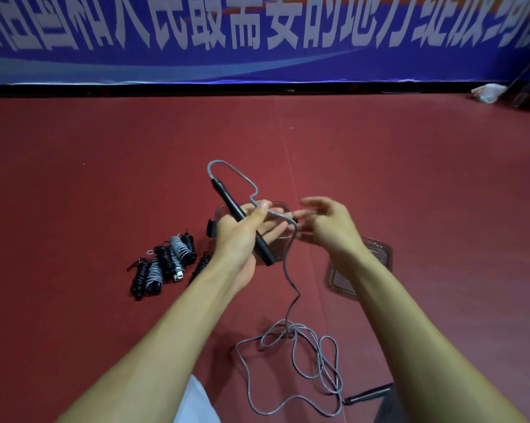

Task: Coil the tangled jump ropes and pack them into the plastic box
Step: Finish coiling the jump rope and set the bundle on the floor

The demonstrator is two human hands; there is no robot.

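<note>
left hand (pixel 239 239) grips the handle (pixel 227 196), apparently as a winding core; right hand (pixel 330 227), fingers (pixel 314 203) apart and empty, hovers by the rope (pixel 285 267). slack lies tangled on the floor (pixel 410 178), near the box (pixel 218 213).

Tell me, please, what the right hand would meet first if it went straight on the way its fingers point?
Most likely the grey cord, which crosses just ahead of the right hand; beyond it is the left hand, gripping the black handle. Depth is unclear, so the hand might pass in front of the cord.
</note>
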